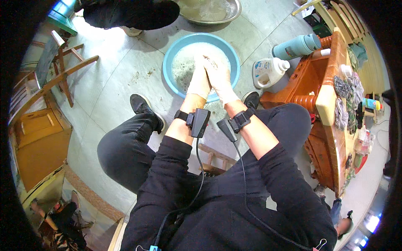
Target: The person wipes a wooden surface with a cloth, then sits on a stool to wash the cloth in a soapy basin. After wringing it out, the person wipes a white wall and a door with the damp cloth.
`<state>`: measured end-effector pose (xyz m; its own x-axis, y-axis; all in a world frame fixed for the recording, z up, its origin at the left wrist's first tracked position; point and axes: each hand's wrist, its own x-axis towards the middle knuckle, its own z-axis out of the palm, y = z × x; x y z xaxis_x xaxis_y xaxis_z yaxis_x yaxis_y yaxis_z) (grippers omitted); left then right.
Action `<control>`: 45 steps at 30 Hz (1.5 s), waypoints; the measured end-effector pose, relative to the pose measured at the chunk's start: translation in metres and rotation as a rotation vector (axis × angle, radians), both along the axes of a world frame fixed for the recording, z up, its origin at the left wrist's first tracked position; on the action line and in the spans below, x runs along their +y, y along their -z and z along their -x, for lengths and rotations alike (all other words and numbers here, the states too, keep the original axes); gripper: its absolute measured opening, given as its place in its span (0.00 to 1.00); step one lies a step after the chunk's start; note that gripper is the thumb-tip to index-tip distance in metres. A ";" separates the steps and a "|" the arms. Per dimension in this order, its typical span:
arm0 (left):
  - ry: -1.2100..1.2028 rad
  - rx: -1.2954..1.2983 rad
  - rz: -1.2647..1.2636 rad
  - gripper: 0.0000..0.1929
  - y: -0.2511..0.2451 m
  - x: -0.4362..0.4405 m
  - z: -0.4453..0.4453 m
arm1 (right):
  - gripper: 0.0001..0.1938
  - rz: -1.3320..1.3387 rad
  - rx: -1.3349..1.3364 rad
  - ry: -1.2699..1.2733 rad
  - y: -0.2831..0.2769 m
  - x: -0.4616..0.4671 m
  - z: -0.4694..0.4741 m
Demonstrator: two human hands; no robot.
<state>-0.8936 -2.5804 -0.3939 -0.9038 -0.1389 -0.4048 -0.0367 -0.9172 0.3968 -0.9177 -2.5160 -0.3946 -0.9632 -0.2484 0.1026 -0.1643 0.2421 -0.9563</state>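
A blue plastic basin (166,73) of sudsy water sits on the tiled floor between my feet. My left hand (200,77) and my right hand (219,75), both in pale thin gloves, are together over the basin, their palms and fingers touching. Glare on the foam blurs the fingertips, and whether something small lies between the hands cannot be told. Black devices with cables are strapped to both wrists.
Beyond the basin stands a metal bowl (216,22) of cloudy water, beside a dark-clad person (125,14). To the right are a white detergent jug (267,73), a blue flask (295,47) and a wooden table (326,100) holding cloths. A wooden chair (64,70) stands left.
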 end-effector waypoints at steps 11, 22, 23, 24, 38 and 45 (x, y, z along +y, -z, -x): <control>0.153 0.185 0.038 0.27 -0.048 -0.015 0.000 | 0.17 -0.045 0.065 0.032 -0.047 -0.014 0.016; 0.270 0.500 -0.669 0.28 -0.043 -0.012 -0.007 | 0.20 -0.005 -0.033 -0.019 -0.017 -0.020 0.023; 0.243 0.484 -0.736 0.28 -0.041 -0.011 -0.007 | 0.20 -0.030 -0.032 -0.020 -0.015 -0.021 0.024; 0.273 0.489 -0.635 0.28 -0.040 -0.012 -0.007 | 0.19 -0.072 -0.059 -0.031 -0.014 -0.022 0.024; 0.250 0.226 0.373 0.08 -0.066 -0.027 -0.034 | 0.33 0.838 -0.688 -0.285 -0.061 0.028 0.009; 0.109 0.213 0.074 0.14 -0.089 -0.006 -0.067 | 0.20 0.857 -0.733 -0.383 -0.077 0.079 -0.018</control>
<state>-0.8266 -2.5860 -0.3049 -0.9789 -0.0581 -0.1959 -0.0421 -0.8807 0.4717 -0.8999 -2.4369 -0.3172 -0.7393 -0.6518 -0.1689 0.5667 -0.4669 -0.6788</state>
